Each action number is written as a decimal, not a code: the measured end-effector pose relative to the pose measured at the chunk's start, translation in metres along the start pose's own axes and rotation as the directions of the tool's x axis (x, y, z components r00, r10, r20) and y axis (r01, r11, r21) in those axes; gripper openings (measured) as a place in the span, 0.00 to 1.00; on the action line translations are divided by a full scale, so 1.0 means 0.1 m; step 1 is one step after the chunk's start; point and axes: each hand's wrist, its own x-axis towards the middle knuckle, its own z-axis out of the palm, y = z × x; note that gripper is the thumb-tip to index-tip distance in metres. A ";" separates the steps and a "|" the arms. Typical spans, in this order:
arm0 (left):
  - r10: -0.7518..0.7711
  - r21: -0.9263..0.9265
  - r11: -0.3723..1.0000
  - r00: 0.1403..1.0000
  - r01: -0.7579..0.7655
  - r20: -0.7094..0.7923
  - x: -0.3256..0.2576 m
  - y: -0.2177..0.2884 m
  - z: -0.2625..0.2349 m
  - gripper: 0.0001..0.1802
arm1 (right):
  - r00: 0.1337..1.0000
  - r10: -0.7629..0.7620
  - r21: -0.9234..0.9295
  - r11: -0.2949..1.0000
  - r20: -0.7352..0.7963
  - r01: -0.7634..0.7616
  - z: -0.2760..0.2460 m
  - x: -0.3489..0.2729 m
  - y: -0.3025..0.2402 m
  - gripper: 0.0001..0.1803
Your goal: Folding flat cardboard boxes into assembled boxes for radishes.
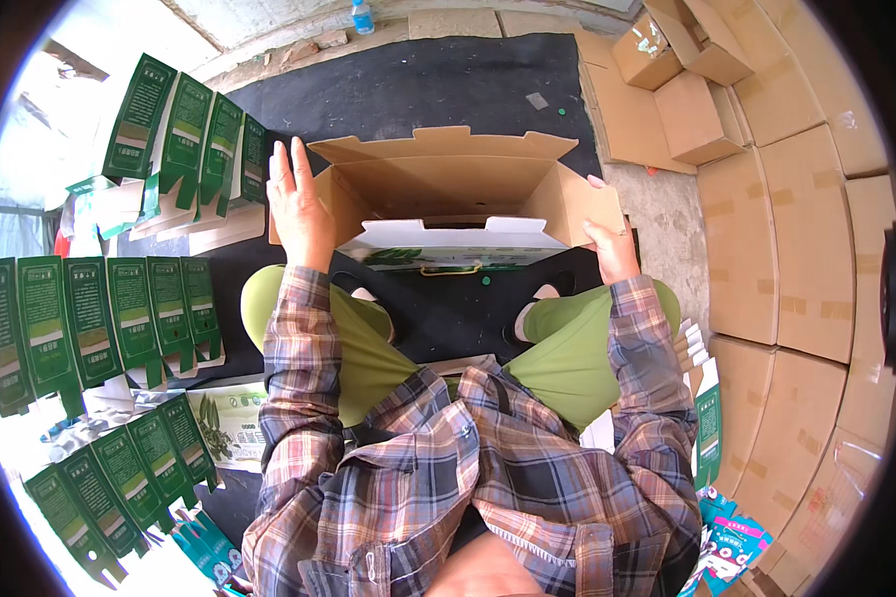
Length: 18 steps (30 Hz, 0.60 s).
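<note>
An open cardboard carton (443,184) stands in front of me between my knees, its brown inside facing up. Its far flap is raised, and its near side shows a white edge with cut-outs, a green printed face and a small yellowish handle. Against the left side flap lies my left hand (302,217), fingers stretched out straight and pointing away from me. My right hand (615,249) grips the right side flap, thumb on the near face and a fingertip showing past its far edge. What the carton's bottom looks like is partly in shadow.
Rows of green printed cartons (92,308) stand on the left. Large brown boxes (742,239) are stacked along the right, with open boxes (702,114) at the far right. Black sheeting (418,85) covers the floor; a blue-labelled bottle (362,17) stands at the back.
</note>
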 end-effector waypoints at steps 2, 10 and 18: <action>-0.009 -0.353 0.935 0.995 -0.025 -0.095 0.04 0.08 0.03 0.46 | 1.000 -0.008 0.008 1.000 0.020 0.008 -0.03 -0.02 0.02 0.35; 0.105 -0.585 0.809 0.993 -0.051 0.059 0.02 -0.01 0.01 0.16 | 1.000 -0.008 0.041 0.999 -0.010 0.008 -0.05 0.00 0.01 0.35; 0.308 -0.627 0.761 0.758 0.167 0.576 -0.18 -0.15 -0.04 0.39 | 0.999 -0.040 0.020 0.999 -0.021 0.040 -0.03 0.02 0.05 0.36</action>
